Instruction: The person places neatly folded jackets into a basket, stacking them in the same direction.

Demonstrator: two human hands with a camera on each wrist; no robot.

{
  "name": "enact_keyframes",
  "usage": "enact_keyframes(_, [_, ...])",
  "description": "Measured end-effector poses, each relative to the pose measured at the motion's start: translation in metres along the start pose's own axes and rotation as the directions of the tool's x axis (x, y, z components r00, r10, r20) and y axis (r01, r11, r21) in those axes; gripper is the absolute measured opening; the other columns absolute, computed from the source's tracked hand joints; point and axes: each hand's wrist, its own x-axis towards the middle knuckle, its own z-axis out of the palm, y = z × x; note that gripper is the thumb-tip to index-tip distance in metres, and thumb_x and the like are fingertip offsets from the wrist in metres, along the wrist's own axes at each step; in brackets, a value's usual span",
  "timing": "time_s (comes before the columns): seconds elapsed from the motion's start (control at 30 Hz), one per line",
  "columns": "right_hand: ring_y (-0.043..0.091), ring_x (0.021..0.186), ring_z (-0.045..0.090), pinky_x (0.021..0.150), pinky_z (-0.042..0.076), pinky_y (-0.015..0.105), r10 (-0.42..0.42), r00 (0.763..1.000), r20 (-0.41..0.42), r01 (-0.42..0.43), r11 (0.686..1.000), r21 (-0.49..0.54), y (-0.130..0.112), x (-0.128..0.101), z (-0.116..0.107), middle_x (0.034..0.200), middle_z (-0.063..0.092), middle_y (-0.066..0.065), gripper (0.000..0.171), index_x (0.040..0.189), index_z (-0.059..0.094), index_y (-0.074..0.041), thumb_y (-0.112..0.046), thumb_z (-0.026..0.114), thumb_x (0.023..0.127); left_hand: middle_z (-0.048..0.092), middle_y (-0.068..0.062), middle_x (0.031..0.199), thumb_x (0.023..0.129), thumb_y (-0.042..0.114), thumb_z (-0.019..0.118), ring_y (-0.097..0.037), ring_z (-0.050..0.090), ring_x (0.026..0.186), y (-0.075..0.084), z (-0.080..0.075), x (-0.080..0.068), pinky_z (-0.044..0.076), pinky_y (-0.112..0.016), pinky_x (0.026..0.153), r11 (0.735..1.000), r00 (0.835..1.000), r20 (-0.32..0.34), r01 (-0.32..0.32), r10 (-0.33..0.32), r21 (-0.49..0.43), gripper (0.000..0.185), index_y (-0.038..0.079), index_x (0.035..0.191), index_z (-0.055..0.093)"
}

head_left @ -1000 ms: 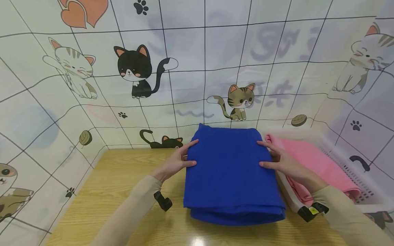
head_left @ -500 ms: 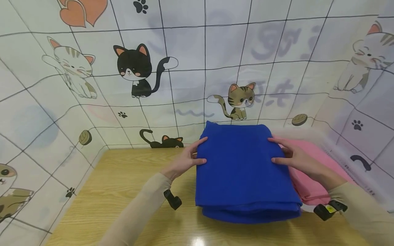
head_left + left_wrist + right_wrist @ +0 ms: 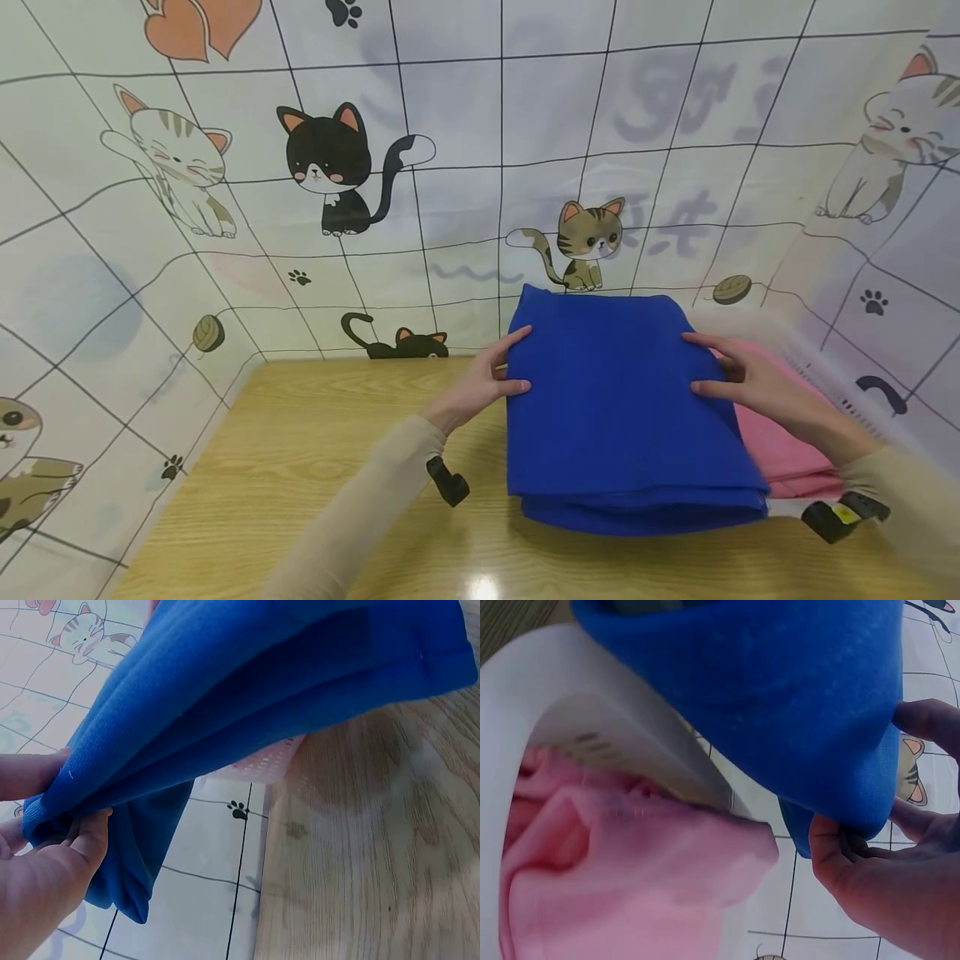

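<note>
Left hand (image 3: 487,387) and right hand (image 3: 750,387) pinch opposite edges of a thick, soft, blue, rectangular folded towel (image 3: 622,417), lifted above a wood-grain table (image 3: 300,467).

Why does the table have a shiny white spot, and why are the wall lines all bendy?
Head view: a light glares off the table, and the wide lens curves the lines on the cat wall. Right wrist view: the pink towel is close and blurry.

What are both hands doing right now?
Left hand: grips the left edge of the folded blue towel.
Right hand: grips the towel's right edge, above the pink towel.
</note>
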Motion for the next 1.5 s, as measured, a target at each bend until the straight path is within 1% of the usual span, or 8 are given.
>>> enact_keyframes(0.1, [0.060, 0.127, 0.029, 0.089, 0.036, 0.067, 0.006, 1.000, -0.017, -0.006, 1.000, -0.029, 0.002, -0.003, -0.006, 0.147, 0.025, 0.037, 0.071, 0.153, 0.022, -0.004, -0.020, 0.061, 0.096, 0.022, -0.009, 0.156, 0.092, -0.004, 0.061, -0.035, 0.036, 0.134, 0.000, 0.006, 0.006, 0.041, -0.044, 0.101, 1.000, 1.000, 0.003, 0.002, -0.002, 0.004, 0.079, 0.030, 0.153, 0.026])
enact_keyframes(0.33, [0.065, 0.129, 0.015, 0.089, 0.023, 0.075, 0.093, 0.995, -0.040, -0.096, 0.993, -0.072, 0.008, -0.009, -0.017, 0.151, 0.011, 0.036, 0.071, 0.154, 0.018, -0.007, -0.028, 0.057, 0.098, 0.024, -0.008, 0.155, 0.091, -0.004, 0.062, -0.033, 0.038, 0.134, 0.003, 0.023, 0.017, 0.042, -0.041, 0.100, 1.000, 1.000, -0.003, 0.016, -0.016, -0.010, 0.079, 0.034, 0.152, 0.028])
enact_keyframes(0.5, [0.066, 0.127, 0.017, 0.086, 0.026, 0.075, 0.085, 0.995, -0.054, -0.088, 0.993, -0.073, 0.014, -0.015, -0.023, 0.149, 0.013, 0.038, 0.072, 0.155, 0.016, -0.008, -0.026, 0.057, 0.098, 0.030, -0.013, 0.151, 0.091, -0.007, 0.061, -0.032, 0.041, 0.132, 0.003, 0.034, 0.025, 0.042, -0.041, 0.100, 0.998, 1.000, 0.000, 0.004, -0.004, -0.056, 0.078, 0.031, 0.152, 0.029])
enact_keyframes(0.63, [0.066, 0.127, 0.018, 0.086, 0.028, 0.074, 0.082, 0.993, -0.089, -0.090, 0.992, -0.085, 0.017, -0.020, -0.029, 0.150, 0.013, 0.037, 0.071, 0.155, 0.016, -0.011, -0.027, 0.056, 0.099, 0.031, -0.012, 0.151, 0.090, -0.008, 0.061, -0.031, 0.041, 0.132, 0.003, 0.043, 0.032, 0.043, -0.040, 0.099, 0.997, 1.000, -0.004, -0.011, 0.011, -0.078, 0.080, 0.031, 0.152, 0.030])
enact_keyframes(0.83, [0.067, 0.121, 0.027, 0.081, 0.036, 0.072, 0.069, 0.992, -0.106, -0.083, 0.987, -0.135, 0.025, -0.029, -0.038, 0.142, 0.020, 0.046, 0.071, 0.156, 0.014, -0.016, -0.022, 0.057, 0.099, 0.032, -0.010, 0.151, 0.089, -0.010, 0.061, -0.029, 0.044, 0.130, 0.005, 0.057, 0.042, 0.044, -0.038, 0.098, 0.993, 0.999, 0.008, -0.036, 0.037, -0.113, 0.081, 0.032, 0.152, 0.031])
enact_keyframes(1.07, [0.069, 0.121, 0.021, 0.079, 0.038, 0.072, 0.109, 0.989, -0.096, -0.122, 0.981, -0.151, 0.029, -0.029, -0.051, 0.145, 0.010, 0.045, 0.076, 0.157, 0.007, -0.020, -0.024, 0.056, 0.099, 0.031, -0.009, 0.151, 0.089, -0.012, 0.060, -0.028, 0.045, 0.128, 0.012, 0.070, 0.050, 0.045, -0.036, 0.097, 0.989, 0.998, 0.015, -0.061, 0.063, -0.135, 0.080, 0.031, 0.151, 0.032])
enact_keyframes(1.23, [0.072, 0.116, 0.025, 0.074, 0.038, 0.074, 0.055, 0.990, -0.129, -0.082, 0.974, -0.212, 0.039, -0.029, -0.067, 0.144, 0.013, 0.045, 0.078, 0.157, 0.011, -0.021, -0.017, 0.060, 0.097, 0.034, -0.010, 0.149, 0.088, -0.015, 0.059, -0.027, 0.047, 0.127, 0.017, 0.087, 0.059, 0.046, -0.034, 0.094, 0.986, 0.998, 0.007, -0.062, 0.064, -0.153, 0.083, 0.032, 0.151, 0.032])
enact_keyframes(1.5, [0.073, 0.116, 0.022, 0.076, 0.029, 0.080, 0.003, 0.985, -0.174, -0.059, 0.946, -0.318, 0.054, -0.028, -0.094, 0.143, 0.016, 0.045, 0.078, 0.156, 0.015, -0.012, -0.009, 0.062, 0.094, 0.035, -0.009, 0.149, 0.087, -0.017, 0.059, -0.025, 0.048, 0.126, 0.017, 0.111, 0.078, 0.046, -0.030, 0.093, 0.978, 0.997, 0.008, -0.074, 0.077, -0.197, 0.084, 0.033, 0.150, 0.034])
